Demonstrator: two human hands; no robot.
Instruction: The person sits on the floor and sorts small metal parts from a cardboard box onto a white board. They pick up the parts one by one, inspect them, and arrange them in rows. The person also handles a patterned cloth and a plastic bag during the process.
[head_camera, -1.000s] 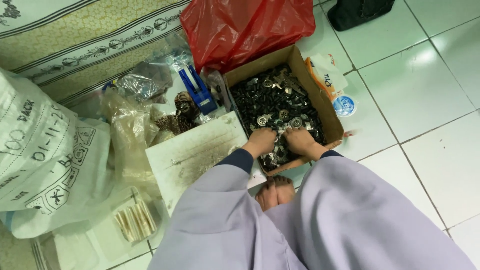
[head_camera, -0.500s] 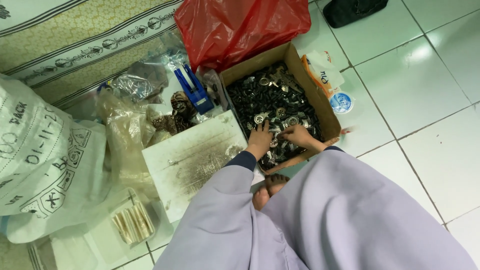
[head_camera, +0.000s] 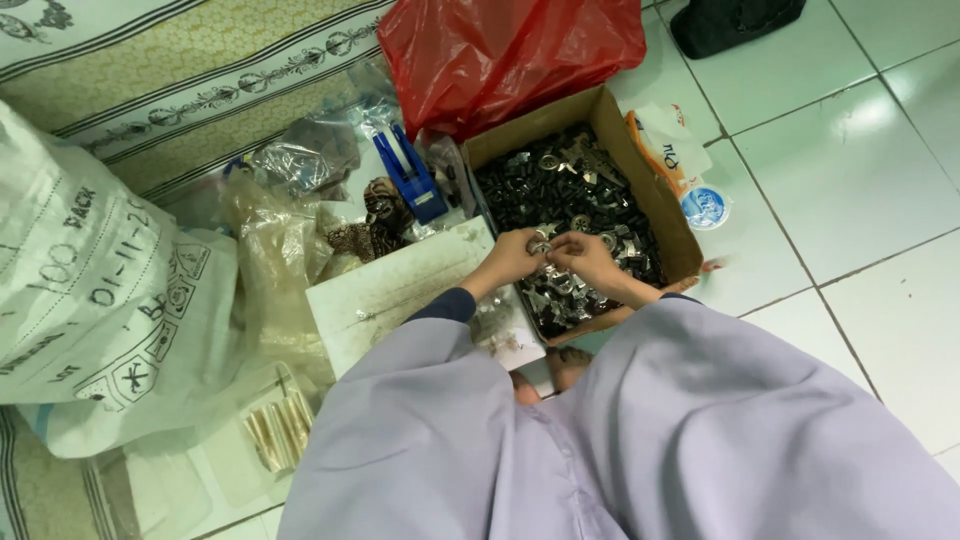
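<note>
An open cardboard box (head_camera: 660, 205) on the tiled floor is full of small dark and shiny metal parts (head_camera: 560, 185). My left hand (head_camera: 515, 255) and my right hand (head_camera: 585, 260) meet over the near half of the box. Their fingertips pinch a small shiny metal part (head_camera: 543, 243) between them. Both arms wear pale lilac sleeves (head_camera: 440, 400) with dark cuffs. My toes (head_camera: 545, 375) show below the box.
A white board (head_camera: 395, 290) lies left of the box. A red plastic bag (head_camera: 510, 50) sits behind it, a blue plastic tool (head_camera: 410, 180) and clear bags to the left. A large white printed sack (head_camera: 90, 290) fills the left side. A sealed water cup (head_camera: 705, 205) stands right of the box.
My hands have risen from the pile near the box's front edge and come together, now holding a small metal part between the fingertips. The view has shifted slightly.
</note>
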